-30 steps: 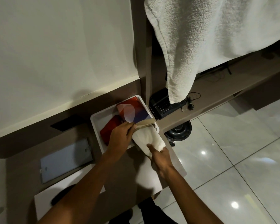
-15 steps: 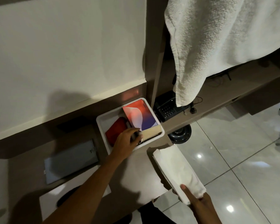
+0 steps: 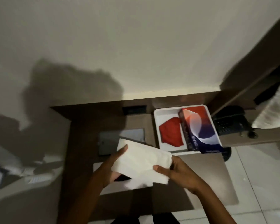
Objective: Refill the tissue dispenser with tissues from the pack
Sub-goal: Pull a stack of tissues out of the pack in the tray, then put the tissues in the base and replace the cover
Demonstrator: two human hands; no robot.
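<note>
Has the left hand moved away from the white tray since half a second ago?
Yes. The left hand has left the white tray, where it rested at the near edge, and come back toward the person; it now holds the tissue stack with the right hand.

No legible text: the tissue pack (image 3: 200, 128), lying in the white tray (image 3: 166, 111) at the counter's far right corner, carries pale lettering along its side and near end, too blurred to read; phone keypad (image 3: 225, 126) markings likewise unreadable.
</note>
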